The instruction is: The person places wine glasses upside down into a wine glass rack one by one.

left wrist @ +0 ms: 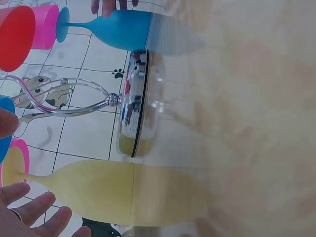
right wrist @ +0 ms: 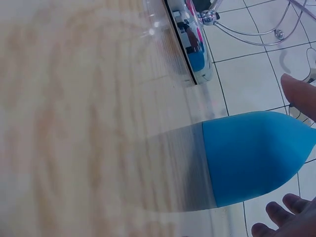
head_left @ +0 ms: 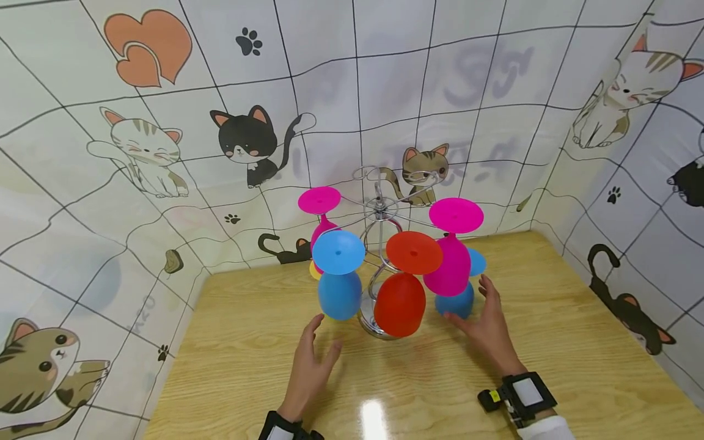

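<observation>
A chrome glass rack (head_left: 379, 209) stands on the table with plastic goblets hanging upside down: a light blue goblet (head_left: 340, 296), a red goblet (head_left: 400, 305) and two pink goblets (head_left: 450, 266). Another blue goblet (right wrist: 254, 158) stands rim-down on the table at the right. My right hand (head_left: 489, 330) is around it, thumb and fingers spread on either side; contact is unclear. In front of the hanging blue goblet, my left hand (head_left: 312, 370) is held with fingers apart and nothing in it. A yellow goblet (left wrist: 94, 192), also rim-down, is mostly hidden in the head view.
The rack's round chrome base (left wrist: 132, 108) rests on the wood-grain table (head_left: 242, 360). A white tiled-pattern sheet with cartoon cats (head_left: 247, 143) forms the back and side walls, close behind the rack.
</observation>
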A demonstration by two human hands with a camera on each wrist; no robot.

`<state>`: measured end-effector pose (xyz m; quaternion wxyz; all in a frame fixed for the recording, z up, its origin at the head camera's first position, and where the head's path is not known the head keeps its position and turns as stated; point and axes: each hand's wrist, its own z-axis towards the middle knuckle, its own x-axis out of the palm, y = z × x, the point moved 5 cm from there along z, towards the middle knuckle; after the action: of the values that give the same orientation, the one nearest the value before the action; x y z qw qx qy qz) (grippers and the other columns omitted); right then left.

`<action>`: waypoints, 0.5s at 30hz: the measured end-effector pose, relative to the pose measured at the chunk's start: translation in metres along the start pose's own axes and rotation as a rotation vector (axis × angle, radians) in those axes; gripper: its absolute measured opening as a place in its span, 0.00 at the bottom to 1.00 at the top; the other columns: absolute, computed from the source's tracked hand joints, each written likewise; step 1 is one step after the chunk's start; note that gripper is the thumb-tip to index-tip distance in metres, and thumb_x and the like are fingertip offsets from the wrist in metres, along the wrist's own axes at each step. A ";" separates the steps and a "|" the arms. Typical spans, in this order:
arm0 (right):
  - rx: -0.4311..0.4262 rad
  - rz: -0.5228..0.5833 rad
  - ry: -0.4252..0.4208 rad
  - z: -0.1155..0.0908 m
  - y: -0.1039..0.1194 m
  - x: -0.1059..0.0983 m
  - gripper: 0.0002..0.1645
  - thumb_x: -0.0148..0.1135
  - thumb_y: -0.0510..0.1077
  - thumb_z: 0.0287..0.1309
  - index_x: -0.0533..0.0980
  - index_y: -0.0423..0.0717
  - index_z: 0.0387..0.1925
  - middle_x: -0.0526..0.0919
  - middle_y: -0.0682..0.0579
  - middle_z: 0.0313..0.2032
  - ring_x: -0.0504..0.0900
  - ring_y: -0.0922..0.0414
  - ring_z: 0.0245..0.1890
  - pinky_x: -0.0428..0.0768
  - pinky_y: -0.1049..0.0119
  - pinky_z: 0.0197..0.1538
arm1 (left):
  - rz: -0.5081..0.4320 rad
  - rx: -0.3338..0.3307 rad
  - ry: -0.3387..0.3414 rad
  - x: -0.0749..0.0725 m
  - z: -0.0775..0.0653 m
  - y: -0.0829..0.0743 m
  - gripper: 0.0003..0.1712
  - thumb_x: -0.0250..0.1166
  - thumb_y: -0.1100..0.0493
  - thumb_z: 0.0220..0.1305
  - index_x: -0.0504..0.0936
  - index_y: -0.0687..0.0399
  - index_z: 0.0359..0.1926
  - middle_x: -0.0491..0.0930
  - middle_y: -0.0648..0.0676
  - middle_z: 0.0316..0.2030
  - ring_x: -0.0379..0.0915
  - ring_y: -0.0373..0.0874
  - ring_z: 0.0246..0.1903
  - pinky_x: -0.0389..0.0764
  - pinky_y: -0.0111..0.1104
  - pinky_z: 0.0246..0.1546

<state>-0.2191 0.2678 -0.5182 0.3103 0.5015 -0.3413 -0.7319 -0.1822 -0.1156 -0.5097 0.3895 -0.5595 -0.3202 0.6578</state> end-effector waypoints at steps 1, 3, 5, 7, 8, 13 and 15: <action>0.003 0.003 0.005 0.002 -0.001 0.001 0.71 0.78 0.50 0.45 0.39 0.48 0.78 0.52 0.33 0.72 0.57 0.32 0.69 0.63 0.27 0.62 | -0.006 -0.002 0.001 0.000 -0.003 0.000 0.39 0.66 0.52 0.64 0.61 0.51 0.72 0.64 0.56 0.71 0.59 0.57 0.71 0.64 0.58 0.67; 0.009 0.005 0.022 0.005 -0.004 0.003 0.71 0.78 0.51 0.46 0.38 0.49 0.78 0.51 0.33 0.73 0.56 0.32 0.69 0.61 0.26 0.63 | -0.010 -0.003 -0.004 0.000 -0.008 0.000 0.38 0.66 0.53 0.64 0.62 0.51 0.71 0.65 0.56 0.70 0.60 0.57 0.71 0.65 0.57 0.67; 0.011 0.011 0.038 0.008 -0.007 0.006 0.71 0.77 0.52 0.47 0.38 0.50 0.78 0.51 0.33 0.73 0.56 0.32 0.70 0.60 0.26 0.63 | -0.020 -0.004 -0.011 0.000 -0.012 -0.001 0.37 0.66 0.54 0.64 0.63 0.50 0.71 0.66 0.56 0.70 0.61 0.57 0.70 0.65 0.56 0.67; 0.016 0.014 0.057 0.010 -0.010 0.009 0.71 0.77 0.53 0.47 0.37 0.49 0.78 0.51 0.33 0.73 0.56 0.32 0.70 0.59 0.26 0.64 | -0.032 -0.005 -0.012 0.001 -0.016 -0.002 0.37 0.66 0.55 0.64 0.63 0.50 0.71 0.66 0.55 0.69 0.61 0.56 0.70 0.66 0.55 0.66; 0.018 0.016 0.065 0.011 -0.011 0.010 0.70 0.76 0.53 0.48 0.37 0.49 0.78 0.52 0.34 0.73 0.56 0.32 0.70 0.59 0.27 0.65 | -0.034 -0.003 -0.013 0.002 -0.018 -0.002 0.37 0.66 0.56 0.64 0.63 0.51 0.71 0.67 0.55 0.69 0.61 0.56 0.70 0.66 0.55 0.66; 0.018 0.029 0.084 0.015 -0.015 0.015 0.68 0.76 0.53 0.49 0.40 0.45 0.77 0.56 0.33 0.72 0.57 0.33 0.70 0.58 0.28 0.66 | -0.046 0.005 -0.011 0.009 -0.025 -0.004 0.37 0.66 0.60 0.62 0.64 0.52 0.70 0.67 0.54 0.69 0.62 0.54 0.70 0.67 0.54 0.66; 0.023 0.021 0.094 0.017 -0.015 0.015 0.66 0.75 0.53 0.50 0.42 0.43 0.76 0.57 0.33 0.71 0.58 0.32 0.70 0.58 0.29 0.66 | -0.048 0.010 -0.011 0.011 -0.026 -0.005 0.36 0.67 0.60 0.62 0.64 0.51 0.70 0.68 0.53 0.69 0.62 0.53 0.70 0.67 0.53 0.66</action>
<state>-0.2412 0.2674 -0.5343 0.3279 0.5354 -0.3400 -0.7002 -0.1562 -0.1042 -0.5149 0.4064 -0.5459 -0.3324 0.6529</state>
